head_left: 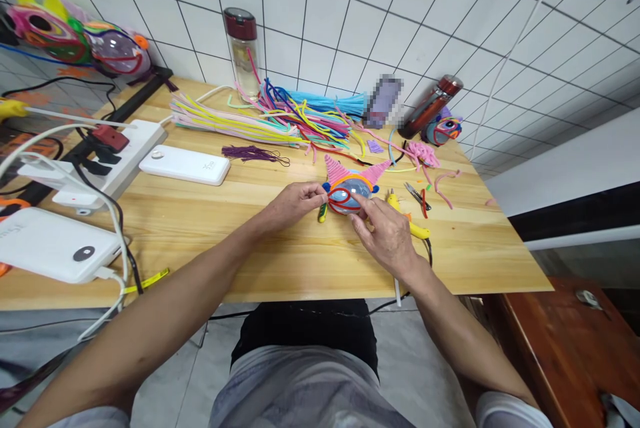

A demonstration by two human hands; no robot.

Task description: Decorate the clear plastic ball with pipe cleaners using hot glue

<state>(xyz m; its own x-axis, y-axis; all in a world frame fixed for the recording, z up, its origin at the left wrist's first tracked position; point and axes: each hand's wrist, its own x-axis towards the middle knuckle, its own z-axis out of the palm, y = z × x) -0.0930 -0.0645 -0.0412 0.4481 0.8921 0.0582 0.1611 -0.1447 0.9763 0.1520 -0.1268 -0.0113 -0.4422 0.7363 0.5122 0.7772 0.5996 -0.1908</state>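
Nearest me, by the near-left corner of the wooden bench, lies a large white power bank. Set back from the middle of the near edge, I have the right hand at the ornament: the index fingertip touches its clear front, the thumb stands apart near its lower side, and I cannot tell whether they grip. I have the left hand with thumb and forefinger pinched on the left end of the red loop at the ornament's front. A yellow glue gun lies right of the right hand, pliers beyond it towards the right edge. Farther back, I see purple stems, then bundles of coloured stems. Near the far edge stand a glass bottle and, towards the far-right corner, a flask beside a second ornament.
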